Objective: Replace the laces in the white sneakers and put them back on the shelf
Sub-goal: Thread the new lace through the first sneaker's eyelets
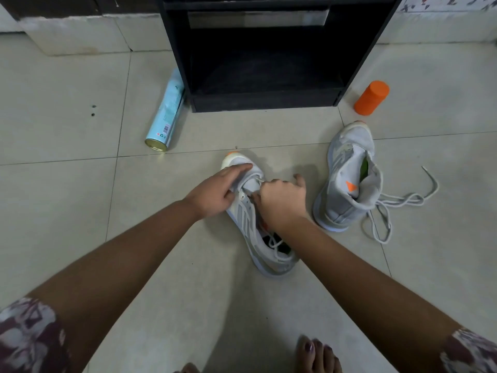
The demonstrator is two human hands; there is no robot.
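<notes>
While L hand (215,192) grips sneaker (243,211) toe before shelf (263,63), R hand (282,203) pinches lace (275,244); looks mid-lacing, next needs tip thru eyelet.

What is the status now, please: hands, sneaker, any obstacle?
Left hand holds near sneaker at toe; right hand pinches its lace. Second sneaker at right, loose lace trailing. Shelf mouth unblocked.
</notes>
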